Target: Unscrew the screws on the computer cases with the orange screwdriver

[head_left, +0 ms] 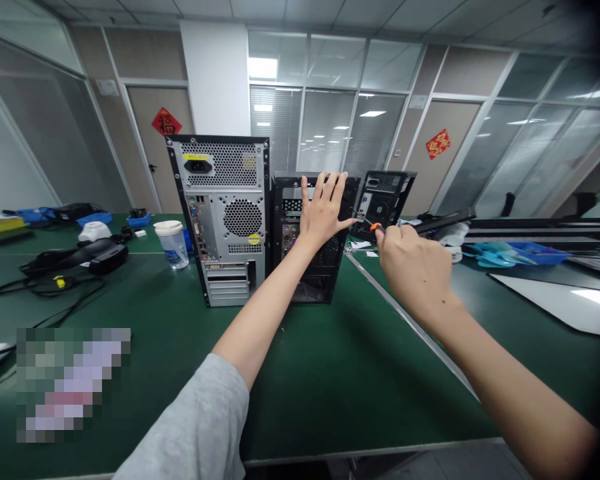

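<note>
My left hand [321,212] lies with spread fingers against the upper back of a black computer case [307,290], covering part of its rear panel. My right hand [413,263] is wrapped round a screwdriver [377,227] with an orange-marked handle. Its thin shaft points left toward the right edge of that case, close to my left thumb; whether the tip touches a screw cannot be made out. A taller silver and black computer case [220,233] stands upright just to the left, its rear side facing me.
Behind on the right stands another black case [383,200]. A lidded plastic cup [173,245] and a black strapped headset [80,257] are on the left of the green table [325,400]. Blue trays [537,253] and a white panel [560,303] lie on the right.
</note>
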Motion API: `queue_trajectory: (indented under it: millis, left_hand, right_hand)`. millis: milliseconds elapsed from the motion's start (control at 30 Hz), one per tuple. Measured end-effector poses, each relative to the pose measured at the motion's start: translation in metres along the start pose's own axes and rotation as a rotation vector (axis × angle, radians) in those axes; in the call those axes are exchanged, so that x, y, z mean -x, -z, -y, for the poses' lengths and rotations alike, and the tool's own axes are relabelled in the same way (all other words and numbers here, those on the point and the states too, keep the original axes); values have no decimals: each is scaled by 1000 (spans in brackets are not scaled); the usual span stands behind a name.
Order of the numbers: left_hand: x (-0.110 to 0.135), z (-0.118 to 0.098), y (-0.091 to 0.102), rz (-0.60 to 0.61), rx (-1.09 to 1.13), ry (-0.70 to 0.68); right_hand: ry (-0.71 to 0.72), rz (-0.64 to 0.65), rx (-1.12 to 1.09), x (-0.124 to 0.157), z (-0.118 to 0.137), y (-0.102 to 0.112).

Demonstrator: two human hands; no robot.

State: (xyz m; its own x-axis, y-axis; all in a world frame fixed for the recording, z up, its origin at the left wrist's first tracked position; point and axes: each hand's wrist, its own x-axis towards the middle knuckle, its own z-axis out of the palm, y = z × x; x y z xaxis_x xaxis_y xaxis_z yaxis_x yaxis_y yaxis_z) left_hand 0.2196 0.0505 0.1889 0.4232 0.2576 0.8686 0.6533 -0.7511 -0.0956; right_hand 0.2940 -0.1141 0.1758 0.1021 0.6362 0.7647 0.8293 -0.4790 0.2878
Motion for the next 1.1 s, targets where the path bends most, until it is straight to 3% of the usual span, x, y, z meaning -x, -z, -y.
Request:
queue_trajectory:
  millis: [367, 733, 1100]
  left_hand:
    - [0, 2, -2, -30, 18, -12]
    - [1, 1, -1, -28, -2, -10]
    - [0, 2, -5, -48, -19, -13]
  right_hand:
    - [-74, 29, -73, -1, 0, -3]
    - [-163, 158, -104, -2, 1, -7]
    - [-114, 184, -81, -3, 3, -6]
